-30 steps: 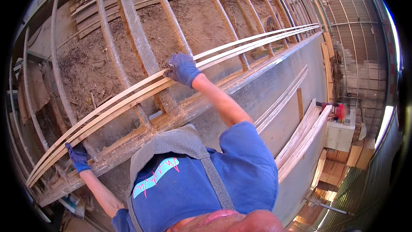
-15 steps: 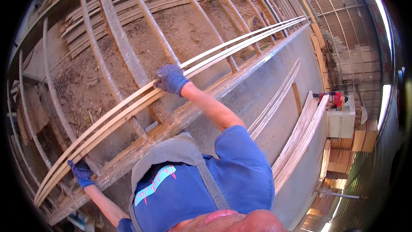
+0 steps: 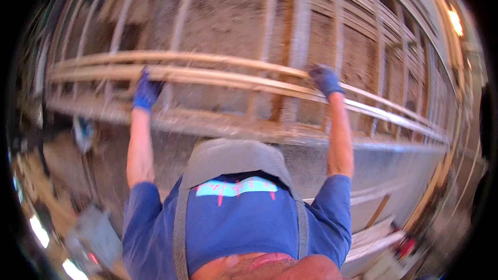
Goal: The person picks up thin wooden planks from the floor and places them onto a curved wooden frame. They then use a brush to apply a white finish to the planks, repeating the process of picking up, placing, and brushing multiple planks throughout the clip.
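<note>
- The view has swung round in the last 0.5 s; the wooden strips (image 3: 207, 75) run nearly level across it.
- They lie across the rack (image 3: 233, 127), along its near edge, so the wood itself seems little shifted.
- The left hand (image 3: 149, 92) touches the nearer strips; blur hides whether it grips.
- The right hand (image 3: 325, 79) looks clamped on the farther strip (image 3: 223, 60).

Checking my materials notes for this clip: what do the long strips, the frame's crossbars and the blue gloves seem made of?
Long strips: bare, unpainted-looking wood, judging by their pale tan colour.
Crossbars: probably metal, worn and dull; greyish faces show soft highlights.
Blue gloves: likely fabric, possibly coated, with darker patches; blur hides any weave.
</note>
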